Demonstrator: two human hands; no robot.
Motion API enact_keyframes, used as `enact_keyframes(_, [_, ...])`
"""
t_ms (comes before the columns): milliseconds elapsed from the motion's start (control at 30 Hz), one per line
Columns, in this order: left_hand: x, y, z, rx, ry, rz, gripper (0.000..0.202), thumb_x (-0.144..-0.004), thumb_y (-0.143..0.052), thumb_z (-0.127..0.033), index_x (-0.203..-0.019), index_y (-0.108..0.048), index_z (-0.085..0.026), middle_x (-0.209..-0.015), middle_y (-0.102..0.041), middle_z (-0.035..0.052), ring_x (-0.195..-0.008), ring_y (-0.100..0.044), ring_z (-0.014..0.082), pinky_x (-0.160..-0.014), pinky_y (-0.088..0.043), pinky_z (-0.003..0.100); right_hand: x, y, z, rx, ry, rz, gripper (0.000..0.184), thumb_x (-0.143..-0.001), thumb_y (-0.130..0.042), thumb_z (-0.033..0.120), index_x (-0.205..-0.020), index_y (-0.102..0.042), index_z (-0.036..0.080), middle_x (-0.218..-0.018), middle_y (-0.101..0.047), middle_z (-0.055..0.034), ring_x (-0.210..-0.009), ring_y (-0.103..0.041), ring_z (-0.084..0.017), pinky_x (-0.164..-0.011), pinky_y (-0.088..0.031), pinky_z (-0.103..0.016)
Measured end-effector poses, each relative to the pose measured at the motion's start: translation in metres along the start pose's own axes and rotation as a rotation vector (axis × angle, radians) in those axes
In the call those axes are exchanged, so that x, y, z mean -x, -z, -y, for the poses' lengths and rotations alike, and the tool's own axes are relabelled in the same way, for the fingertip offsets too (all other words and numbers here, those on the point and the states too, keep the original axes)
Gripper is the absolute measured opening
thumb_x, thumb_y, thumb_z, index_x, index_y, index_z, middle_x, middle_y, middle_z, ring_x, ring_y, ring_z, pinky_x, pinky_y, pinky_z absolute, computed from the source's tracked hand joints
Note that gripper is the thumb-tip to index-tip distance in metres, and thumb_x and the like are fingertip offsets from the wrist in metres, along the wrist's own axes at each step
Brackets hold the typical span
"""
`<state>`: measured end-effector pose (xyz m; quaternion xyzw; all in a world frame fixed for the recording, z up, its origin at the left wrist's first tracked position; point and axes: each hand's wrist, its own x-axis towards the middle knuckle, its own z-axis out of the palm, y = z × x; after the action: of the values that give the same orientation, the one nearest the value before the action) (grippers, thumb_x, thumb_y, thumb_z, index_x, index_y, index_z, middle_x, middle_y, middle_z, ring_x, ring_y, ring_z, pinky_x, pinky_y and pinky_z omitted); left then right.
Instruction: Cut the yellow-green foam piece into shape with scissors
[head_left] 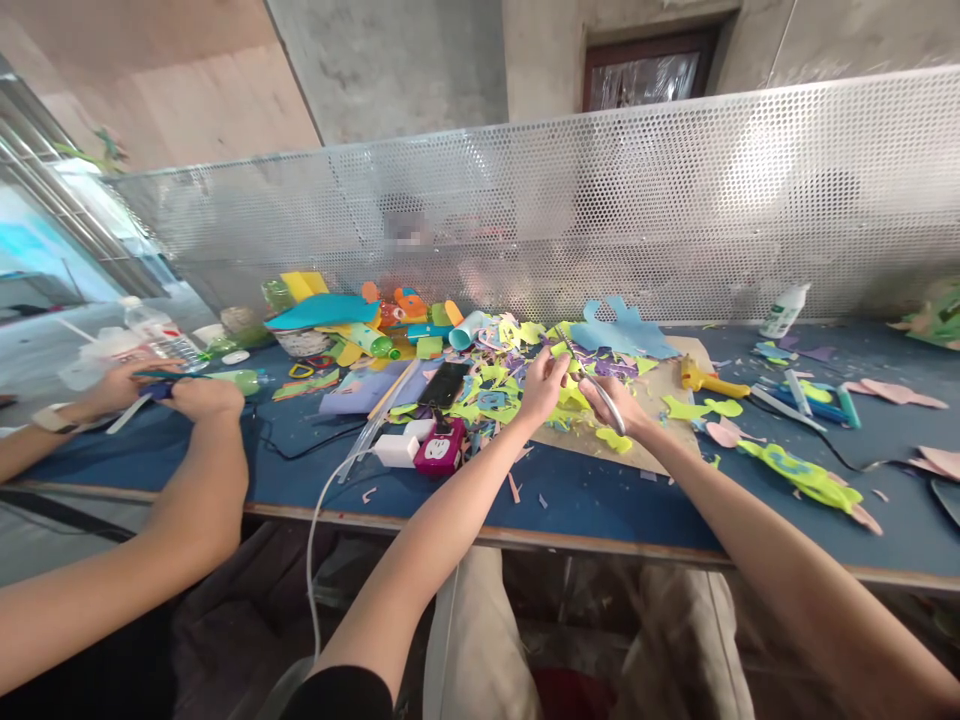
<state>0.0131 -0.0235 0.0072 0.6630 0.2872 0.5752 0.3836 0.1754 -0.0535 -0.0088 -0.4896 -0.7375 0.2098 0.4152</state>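
My left hand (545,385) is closed, pinching a small yellow-green cut piece (559,349) that looks like paper or thin foam. Scissors (609,402) are in my right hand (619,408), their blades pointing up and left toward that piece. Whether the blades touch it I cannot make out. Both hands are over a heap of yellow-green and purple scraps (495,378), partly on a brown paper sheet (667,445). Behind the heap lies a light-blue cut-out sheet (622,328).
On the left, a co-worker's hands (206,395) hold a dark blue thing. A phone (444,385), magenta power socket (440,448) and white cable lie left of my forearm. A yellow glue gun (709,380) and white bottle (784,310) are on the right. A perforated metal screen (720,220) stands behind.
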Motion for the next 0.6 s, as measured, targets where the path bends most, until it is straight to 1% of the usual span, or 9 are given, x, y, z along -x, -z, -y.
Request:
enact_keyframes(100, [0.0,0.0,-0.001,-0.013,0.014,-0.039,0.041,-0.092,-0.052,-0.062,-0.085,-0.051,-0.022,-0.063,-0.054,-0.0009,-0.059,-0.052,0.0126,-0.059,-0.043,0.028,-0.001,0.001,-0.005,0.021,-0.03,-0.007,0.051,-0.084,-0.042,0.07,-0.063,-0.041,0.024,-0.05,-0.043,0.0023,-0.049,-0.041,-0.016,-0.048,-0.032,-0.03])
enact_keyframes(233, [0.0,0.001,-0.002,-0.047,0.012,-0.055,0.042,-0.093,-0.05,-0.06,-0.078,-0.051,-0.021,-0.06,-0.049,-0.002,-0.062,-0.056,0.0131,-0.062,-0.044,0.027,-0.001,0.005,-0.009,0.035,-0.022,0.027,0.049,-0.081,-0.045,0.072,-0.069,-0.044,0.024,-0.056,-0.046,0.0026,-0.052,-0.043,-0.017,-0.05,-0.035,-0.031])
enact_keyframes(300, [-0.001,0.003,-0.003,-0.064,0.0,-0.036,0.041,-0.094,-0.051,-0.058,-0.078,-0.052,-0.021,-0.061,-0.051,-0.0021,-0.063,-0.058,0.013,-0.063,-0.045,0.026,-0.001,0.006,-0.01,0.033,-0.011,0.054,0.05,-0.08,-0.046,0.072,-0.069,-0.044,0.024,-0.057,-0.047,0.0024,-0.054,-0.044,-0.017,-0.051,-0.036,-0.031])
enact_keyframes(400, [-0.001,0.005,-0.004,-0.106,-0.034,-0.002,0.039,-0.094,-0.051,-0.056,-0.079,-0.054,-0.02,-0.066,-0.057,-0.0007,-0.063,-0.059,0.0126,-0.062,-0.044,0.026,-0.001,0.007,-0.012,0.006,-0.001,0.095,0.049,-0.08,-0.048,0.072,-0.071,-0.044,0.024,-0.06,-0.048,0.0018,-0.056,-0.045,-0.018,-0.051,-0.037,-0.031])
enact_keyframes(500, [-0.001,0.008,-0.005,-0.168,-0.063,0.029,0.04,-0.094,-0.053,-0.055,-0.075,-0.051,-0.02,-0.065,-0.056,-0.001,-0.063,-0.061,0.0134,-0.061,-0.043,0.026,-0.002,0.008,-0.015,-0.002,-0.004,0.11,0.048,-0.079,-0.051,0.071,-0.074,-0.045,0.024,-0.062,-0.049,0.001,-0.057,-0.045,-0.018,-0.052,-0.038,-0.032])
enact_keyframes(600, [-0.001,0.008,-0.006,-0.208,-0.069,0.05,0.041,-0.093,-0.053,-0.056,-0.073,-0.049,-0.02,-0.065,-0.057,-0.0009,-0.064,-0.062,0.0143,-0.063,-0.044,0.027,-0.002,0.009,-0.017,-0.01,-0.003,0.123,0.048,-0.079,-0.051,0.071,-0.077,-0.046,0.024,-0.063,-0.05,0.0004,-0.058,-0.046,-0.019,-0.053,-0.038,-0.033])
